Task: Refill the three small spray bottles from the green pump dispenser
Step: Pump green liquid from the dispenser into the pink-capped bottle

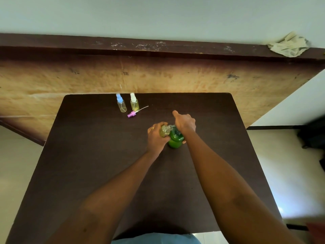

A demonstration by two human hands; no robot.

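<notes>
Dark brown surface [91,155], viewed from above. Far edge, left of centre: small clear bottle with a blue spray top [121,103], upright, little or no liquid visible. Just beside it to the right: second small bottle with a white spray top [134,102], upright, yellowish liquid inside. In front of that one, lying flat: a purple spray head [133,113] with its thin dip tube [143,108] pointing up and right, detached from any bottle.

Centre: left hand [155,136], ring on one finger, fingers curled closed around a third small bottle [165,131], uncapped and tilted with its threaded neck toward the pump spout. Contents look yellow-green; fill level hard to judge at this size.

Immediately right: green pump dispenser [175,140], standing on the surface, touching the small bottle. Right hand [184,121] rests on top of the pump head, palm down, fingers bent over it, thumb sticking out to the far side.

Upper right: crumpled pale cloth [288,44] on a wooden ledge [158,45] behind.
</notes>
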